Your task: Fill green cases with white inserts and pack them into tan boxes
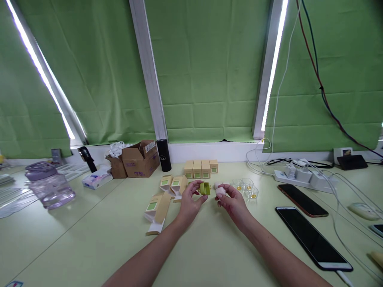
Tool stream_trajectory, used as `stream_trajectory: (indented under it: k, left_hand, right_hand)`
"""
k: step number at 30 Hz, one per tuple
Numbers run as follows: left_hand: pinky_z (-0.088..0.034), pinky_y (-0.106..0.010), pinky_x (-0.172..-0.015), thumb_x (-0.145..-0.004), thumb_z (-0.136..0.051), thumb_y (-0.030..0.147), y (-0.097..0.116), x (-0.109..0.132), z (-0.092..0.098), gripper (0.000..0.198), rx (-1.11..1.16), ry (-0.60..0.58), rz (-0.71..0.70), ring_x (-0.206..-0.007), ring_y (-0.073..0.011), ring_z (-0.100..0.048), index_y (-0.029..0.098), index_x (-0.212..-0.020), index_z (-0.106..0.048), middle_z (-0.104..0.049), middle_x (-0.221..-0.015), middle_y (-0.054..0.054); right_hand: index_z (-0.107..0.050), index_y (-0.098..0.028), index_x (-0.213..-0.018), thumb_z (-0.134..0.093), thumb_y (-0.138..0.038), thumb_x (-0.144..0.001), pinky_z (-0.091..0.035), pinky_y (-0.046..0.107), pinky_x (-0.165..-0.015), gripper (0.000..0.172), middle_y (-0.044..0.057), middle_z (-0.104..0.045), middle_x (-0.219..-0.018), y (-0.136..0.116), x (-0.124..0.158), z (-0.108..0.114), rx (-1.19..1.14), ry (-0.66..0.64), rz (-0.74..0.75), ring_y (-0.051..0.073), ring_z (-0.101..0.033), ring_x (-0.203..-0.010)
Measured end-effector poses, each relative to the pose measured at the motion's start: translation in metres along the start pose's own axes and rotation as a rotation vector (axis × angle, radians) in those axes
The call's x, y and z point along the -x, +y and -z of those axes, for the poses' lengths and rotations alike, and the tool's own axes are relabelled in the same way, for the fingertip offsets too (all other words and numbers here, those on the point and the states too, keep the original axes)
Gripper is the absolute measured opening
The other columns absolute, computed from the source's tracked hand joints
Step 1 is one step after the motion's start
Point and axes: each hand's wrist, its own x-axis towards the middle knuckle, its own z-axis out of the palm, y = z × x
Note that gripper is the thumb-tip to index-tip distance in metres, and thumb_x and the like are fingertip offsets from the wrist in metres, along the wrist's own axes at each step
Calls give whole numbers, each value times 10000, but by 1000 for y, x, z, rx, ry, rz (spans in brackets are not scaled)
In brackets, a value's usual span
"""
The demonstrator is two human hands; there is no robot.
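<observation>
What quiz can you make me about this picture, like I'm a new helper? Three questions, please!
1. Which hand holds the green case?
2. True or false: in the picture, the purple bottle is left of the big cardboard box.
3. The right hand holds a small thing. Its colour is: a) black b) white c) blue

Key: 1. The left hand. 2. True. 3. b
</observation>
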Motion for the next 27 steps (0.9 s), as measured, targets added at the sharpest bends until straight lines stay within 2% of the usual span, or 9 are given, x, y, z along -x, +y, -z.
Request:
stream_trajectory:
  k: [4, 8, 13, 19, 27]
  left_hand:
    - [-462, -338, -872, -704, -779, 147, -1, 0, 0, 457, -21, 26, 7, -1128, -267, -677, 204, -1136, -640, -743, -1177, -104]
    - [-463, -334, -863, -706, -779, 145, -1, 0, 1, 444, -43, 42, 15, -1121, -264, -682, 207, -1125, -648, -745, -1169, -97]
    - [-471, -347, -876, -713, -783, 144, 0, 0, 0, 449, -39, 36, 10, -1121, -267, -683, 212, -1138, -654, -749, -1170, -97]
    - [-468, -360, -890, -682, -784, 110, -1, 1, -2, 473, -64, 7, -12, -1098, -263, -677, 221, -1125, -665, -739, -1199, -91]
    - [-447, -354, -888, -656, -774, 76, 5, 3, -3, 475, -140, 3, -47, -1063, -250, -648, 250, -1096, -730, -726, -1167, -69]
  right_hand:
    - [-740, -180, -930, -935, -326, -536, -489, 272, -538, 462, 46, -699, -905, 3, -4, 4, 53, 57, -67, 164, -644, -676]
    - [-758, -170, -952, -935, -311, -510, -504, 281, -550, 496, 76, -732, -910, 2, -5, 4, -4, 29, -87, 204, -683, -724]
    - [-747, -178, -1047, -944, -359, -556, -483, 283, -543, 559, 91, -757, -949, -3, -3, 1, 32, -12, -31, 189, -663, -708]
    - [-743, -164, -951, -958, -448, -540, -468, 275, -507, 544, 72, -743, -819, -4, -3, -3, 121, 42, 51, 169, -609, -655]
    - [-805, -184, -989, -900, -552, -633, -500, 306, -537, 522, 70, -741, -820, -8, 3, -6, 250, -16, 119, 186, -606, -675]
